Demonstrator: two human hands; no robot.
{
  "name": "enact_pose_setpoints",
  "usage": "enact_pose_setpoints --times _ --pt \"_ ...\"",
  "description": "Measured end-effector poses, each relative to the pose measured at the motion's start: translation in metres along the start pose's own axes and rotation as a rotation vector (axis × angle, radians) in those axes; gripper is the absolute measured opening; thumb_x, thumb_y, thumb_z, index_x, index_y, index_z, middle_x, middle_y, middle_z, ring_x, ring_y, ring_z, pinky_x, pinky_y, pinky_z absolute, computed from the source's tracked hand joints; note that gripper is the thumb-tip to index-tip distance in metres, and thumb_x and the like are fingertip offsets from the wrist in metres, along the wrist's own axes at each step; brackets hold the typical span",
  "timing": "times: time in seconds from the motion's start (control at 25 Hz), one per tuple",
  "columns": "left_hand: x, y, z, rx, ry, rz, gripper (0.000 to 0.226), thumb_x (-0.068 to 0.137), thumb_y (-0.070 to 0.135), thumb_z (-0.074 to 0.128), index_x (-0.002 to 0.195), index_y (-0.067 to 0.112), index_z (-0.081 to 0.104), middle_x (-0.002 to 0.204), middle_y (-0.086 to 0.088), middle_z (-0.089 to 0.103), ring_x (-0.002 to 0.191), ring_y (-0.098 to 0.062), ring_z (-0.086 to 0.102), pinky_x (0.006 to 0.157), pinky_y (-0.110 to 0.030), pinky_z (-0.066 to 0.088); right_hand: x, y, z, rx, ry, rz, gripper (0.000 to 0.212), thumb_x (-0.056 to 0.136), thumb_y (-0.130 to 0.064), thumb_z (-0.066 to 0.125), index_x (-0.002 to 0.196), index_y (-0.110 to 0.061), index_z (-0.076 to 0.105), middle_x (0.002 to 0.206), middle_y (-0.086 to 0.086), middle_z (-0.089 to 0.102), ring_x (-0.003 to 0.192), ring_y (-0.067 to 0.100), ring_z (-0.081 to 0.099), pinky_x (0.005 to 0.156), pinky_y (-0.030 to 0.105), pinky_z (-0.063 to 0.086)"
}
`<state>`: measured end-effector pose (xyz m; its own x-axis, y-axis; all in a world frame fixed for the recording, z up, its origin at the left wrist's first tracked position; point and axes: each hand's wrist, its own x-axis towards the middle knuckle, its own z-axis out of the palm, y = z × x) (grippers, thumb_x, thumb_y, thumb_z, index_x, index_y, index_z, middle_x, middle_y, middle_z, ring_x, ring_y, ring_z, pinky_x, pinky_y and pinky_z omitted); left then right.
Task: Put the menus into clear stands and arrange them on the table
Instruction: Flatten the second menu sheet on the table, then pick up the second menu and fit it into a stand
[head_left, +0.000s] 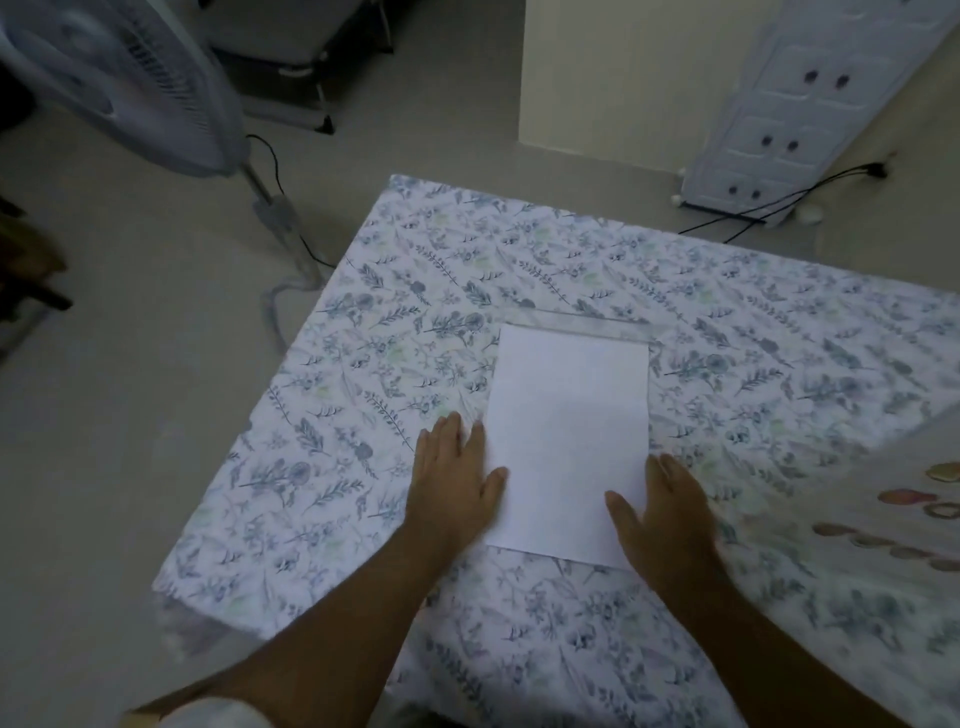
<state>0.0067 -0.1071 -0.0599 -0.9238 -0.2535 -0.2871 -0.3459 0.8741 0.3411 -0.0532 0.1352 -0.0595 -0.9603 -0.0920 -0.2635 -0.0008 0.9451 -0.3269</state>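
A white menu sheet (569, 436) lies blank side up on the table (363, 364), which is covered with a floral cloth. Its far end sits inside a clear stand (576, 323) lying flat; only the stand's transparent far strip shows beyond the paper. My left hand (454, 483) rests flat with fingers spread on the sheet's left edge. My right hand (660, 514) lies flat over the sheet's near right corner. Neither hand grips anything.
Another printed menu (914, 519) with small food pictures lies at the table's right edge. A standing fan (130, 88) is on the floor to the left, its cable trailing. A white cabinet (800, 114) and black cables (769, 205) are beyond the table.
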Motion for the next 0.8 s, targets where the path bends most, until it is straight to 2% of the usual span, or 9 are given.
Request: enact_pose_setpoints --times 0.08,0.16,0.24,0.36,0.48,0.6,0.68,0.76,0.8 --pt "0.001 0.007 0.000 -0.173 0.041 -0.059 0.067 0.093 0.043 0.053 0.151 0.011 0.045 0.161 -0.014 0.037 0.150 -0.033 0.029 0.127 -0.049 0.018 0.003 -0.014 0.000 0.187 0.040 0.162 0.059 0.085 -0.040 0.068 0.130 -0.004 0.057 0.134 0.021 0.052 0.122 0.037 0.047 0.104 0.047 0.041" --pt "0.006 0.017 -0.007 -0.403 0.075 -0.224 0.051 0.087 0.034 0.061 0.133 0.013 0.061 0.144 -0.008 0.052 0.135 -0.030 0.044 0.115 -0.048 0.036 0.004 -0.028 -0.002 0.532 0.042 0.305 0.041 0.081 -0.031 0.072 0.115 -0.009 0.068 0.119 0.016 0.065 0.106 0.032 0.060 0.093 0.047 0.052" --pt "0.012 0.021 -0.017 -0.539 0.069 -0.333 0.037 0.089 0.026 0.061 0.122 0.011 0.068 0.132 -0.010 0.059 0.125 -0.031 0.051 0.108 -0.045 0.043 0.003 -0.031 -0.007 0.838 0.013 0.405 0.020 0.082 -0.019 0.073 0.101 -0.016 0.073 0.106 0.009 0.073 0.090 0.025 0.068 0.083 0.043 0.058" --pt "0.010 0.017 -0.032 -0.694 0.035 -0.331 0.032 0.103 0.020 0.049 0.127 0.007 0.066 0.127 -0.014 0.067 0.121 -0.033 0.060 0.104 -0.043 0.048 -0.004 -0.021 -0.022 1.042 -0.163 0.436 0.022 0.089 -0.014 0.066 0.110 -0.013 0.071 0.105 0.007 0.075 0.092 0.026 0.071 0.083 0.042 0.057" --pt "-0.003 0.017 -0.052 -0.749 0.018 -0.347 0.036 0.105 0.014 0.046 0.137 0.014 0.062 0.131 -0.010 0.067 0.113 -0.024 0.062 0.098 -0.035 0.049 -0.010 -0.009 -0.044 1.141 -0.215 0.407 0.024 0.092 -0.012 0.063 0.116 -0.013 0.067 0.109 0.005 0.073 0.095 0.026 0.071 0.085 0.041 0.057" --pt "-0.010 0.023 -0.077 -0.852 0.041 -0.366 0.037 0.096 0.006 0.051 0.113 0.026 0.076 0.109 -0.005 0.075 0.084 -0.018 0.064 0.071 -0.028 0.051 -0.016 0.001 -0.073 1.247 -0.202 0.340 0.016 0.092 -0.009 0.063 0.097 -0.017 0.076 0.094 0.000 0.079 0.080 0.017 0.076 0.064 0.026 0.058" --pt "-0.010 0.027 -0.101 -0.972 0.030 -0.356 0.030 0.093 0.008 0.058 0.095 0.025 0.083 0.103 -0.001 0.078 0.079 -0.014 0.068 0.060 -0.019 0.051 -0.018 0.009 -0.089 1.237 -0.120 0.165 0.022 0.089 -0.002 0.068 0.097 -0.019 0.079 0.097 -0.005 0.078 0.080 0.007 0.075 0.064 0.018 0.057" --pt "-0.012 0.033 -0.126 -1.140 0.015 -0.265 0.025 0.094 0.008 0.062 0.094 0.018 0.085 0.105 -0.008 0.080 0.088 -0.018 0.074 0.066 -0.019 0.057 -0.018 0.012 -0.104 1.050 0.028 -0.079 0.035 0.083 0.004 0.073 0.105 -0.023 0.076 0.104 -0.011 0.073 0.088 -0.005 0.070 0.074 0.014 0.055" --pt "-0.012 0.035 -0.136 -1.140 0.027 -0.179 0.023 0.095 0.007 0.062 0.098 0.015 0.084 0.105 -0.010 0.080 0.092 -0.019 0.074 0.073 -0.021 0.059 -0.015 0.009 -0.111 0.948 0.107 -0.136 0.034 0.083 -0.001 0.075 0.106 -0.025 0.076 0.103 -0.013 0.072 0.090 -0.006 0.068 0.077 0.015 0.054"
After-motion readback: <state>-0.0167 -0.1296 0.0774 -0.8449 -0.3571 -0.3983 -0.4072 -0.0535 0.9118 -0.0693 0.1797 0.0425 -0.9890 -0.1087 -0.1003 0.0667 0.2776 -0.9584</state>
